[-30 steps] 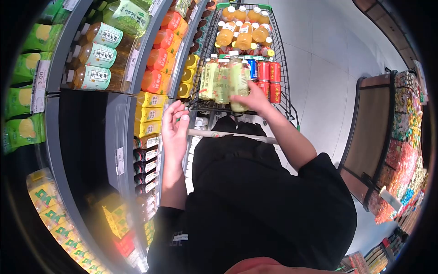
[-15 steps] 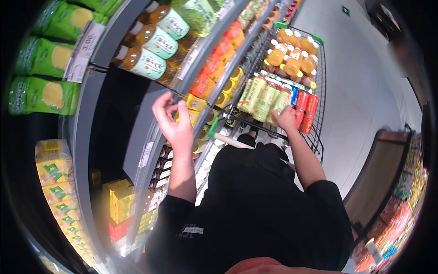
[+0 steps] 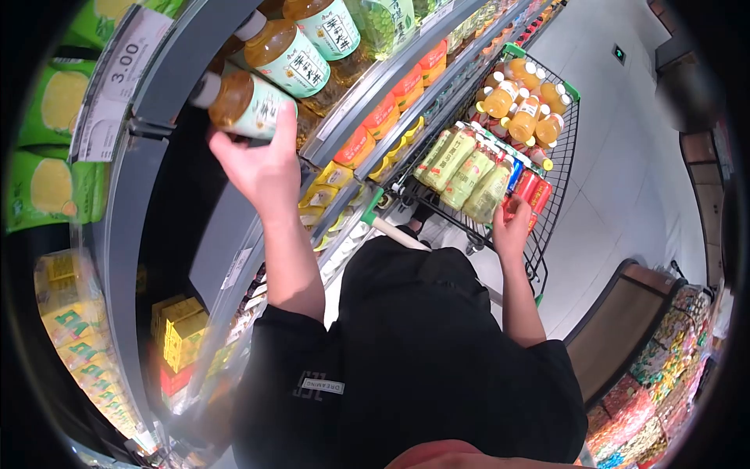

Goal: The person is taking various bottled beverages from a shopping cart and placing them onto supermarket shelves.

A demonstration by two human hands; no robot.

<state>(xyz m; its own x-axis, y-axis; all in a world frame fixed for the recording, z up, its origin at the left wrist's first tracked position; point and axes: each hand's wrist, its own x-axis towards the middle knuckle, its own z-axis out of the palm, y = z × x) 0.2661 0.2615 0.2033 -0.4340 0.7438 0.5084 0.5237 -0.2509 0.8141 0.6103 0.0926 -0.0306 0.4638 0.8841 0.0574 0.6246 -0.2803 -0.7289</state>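
Note:
My left hand (image 3: pixel 262 172) is wrapped around the lower part of an amber tea bottle (image 3: pixel 254 107) with a pale green label and white cap. That bottle lies tilted at the shelf edge, beside matching tea bottles (image 3: pixel 293 62). Over the near end of the shopping cart (image 3: pixel 564 141), my right hand (image 3: pixel 512 230) has loosely bent fingers, with thumb and fingers apart and nothing seen between them. Its fingertips are right by a pale green bottle (image 3: pixel 491 190) and the red cans (image 3: pixel 531 190). Several orange drink bottles (image 3: pixel 525 117) fill the cart's far end.
A grey shelf unit (image 3: pixel 226 195) runs along my left, with a price tag (image 3: pixel 121 70) and green packs (image 3: pixel 58 184). Yellow boxes (image 3: pixel 183 332) sit lower down. The cart's handle (image 3: pixel 398 233) is before my legs. A brown-topped display (image 3: pixel 625 328) stands right of the aisle floor (image 3: pixel 590 211).
My left hand has moved up to the shelf and closed around a tea bottle. My right hand has come away from the pale green bottle towards the red cans. The view has shifted.

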